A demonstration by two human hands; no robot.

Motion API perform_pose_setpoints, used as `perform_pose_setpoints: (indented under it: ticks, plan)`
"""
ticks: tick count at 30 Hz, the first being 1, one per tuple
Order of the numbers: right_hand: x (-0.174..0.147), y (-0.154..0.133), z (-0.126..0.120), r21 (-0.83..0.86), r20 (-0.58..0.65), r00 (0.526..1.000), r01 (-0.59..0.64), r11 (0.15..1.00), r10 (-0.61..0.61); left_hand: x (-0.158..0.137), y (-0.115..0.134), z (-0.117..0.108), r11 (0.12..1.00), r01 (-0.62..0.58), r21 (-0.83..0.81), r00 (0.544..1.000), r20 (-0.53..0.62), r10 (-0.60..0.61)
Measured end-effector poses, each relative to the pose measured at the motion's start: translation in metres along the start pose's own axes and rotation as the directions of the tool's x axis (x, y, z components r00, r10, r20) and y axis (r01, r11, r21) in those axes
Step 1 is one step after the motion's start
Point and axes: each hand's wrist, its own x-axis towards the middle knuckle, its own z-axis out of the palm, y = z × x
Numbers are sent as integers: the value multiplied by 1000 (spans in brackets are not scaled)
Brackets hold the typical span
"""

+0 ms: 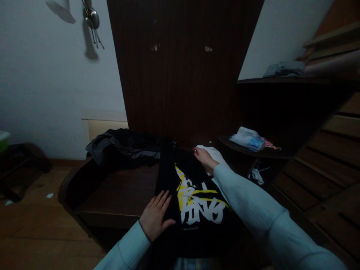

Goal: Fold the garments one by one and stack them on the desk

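Pale wall (56, 90), running behind the far left of a dimly lit room. Wood floor (30, 217), at near left. Dark wood panel (180, 82), upright at far center, two scuffed patches on its face. Dark bench (126, 195), curved at its left end, standing before the panel. Corner shelf (281, 154), dark, more than one level, at right. Black shirt (191, 191), one, laid out on the right part of the bench, white and yellow lettering facing up. Gray and black clothes (126, 144), heaped along the far left of the bench. White cloth (221, 158), at the shirt's far right. Left hand (156, 215), palm down on the shirt's left side, fingers slightly apart. Right hand (204, 156), at the shirt's far right edge, just beside the cloth, fingers bent; cannot tell whether the fingertips are clamped on fabric. Plastic packet (247, 139), white and blue, on the corner shelf. Paper scrap (50, 195), small, on the floor at left.
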Motion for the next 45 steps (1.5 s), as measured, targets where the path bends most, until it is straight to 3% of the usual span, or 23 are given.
perform_pose_setpoints:
  ticks: [3,7,10,13,15,18,22,27,30,33,35,37,40,43,45]
  plan:
    - [-11,21,-11,-35,10,997,-77,996,77,-3,-3,-13,1000,-5,28,998,60,3]
    - [-11,28,-7,56,135,974,-192,980,184,7,-1,-46,997,53,56,980,189,-62]
    - [-7,15,8,29,185,961,-216,976,207,40,2,-56,985,117,126,986,107,-131]
    - [-4,-2,22,-60,165,961,-214,975,222,86,-4,-44,986,76,148,990,-127,-58]
    - [-2,-9,26,-99,154,951,-253,962,266,111,-15,-27,986,15,163,982,-189,16]
    - [0,-11,27,-106,152,918,-352,930,365,127,-33,-3,991,33,133,993,-115,-18]
    - [-1,-7,22,-13,203,876,-443,896,436,120,-42,11,989,136,52,988,-78,-131]
    - [0,-14,13,73,230,891,-417,906,392,112,-35,10,998,54,-23,986,-155,-57]
    - [7,-34,9,119,176,924,-362,925,339,114,-34,11,996,3,-89,991,-133,-15]
    - [15,-63,16,157,172,944,-307,939,280,118,-36,12,970,19,-243,990,-132,-53]
    - [18,-83,27,191,226,941,-294,936,250,122,-41,12,894,54,-446,981,-145,-131]
    - [18,-100,37,243,320,923,-299,923,215,129,-47,9,747,124,-653,954,-128,-270]
    - [15,-109,42,343,465,875,-315,885,131,142,-56,3,572,229,-788,896,-59,-440]
    - [1,-95,26,430,531,846,-320,844,51,154,-62,1,602,214,-769,910,-66,-409]
    - [-16,-76,8,487,523,852,-292,823,-7,159,-63,4,657,158,-737,934,-105,-342]
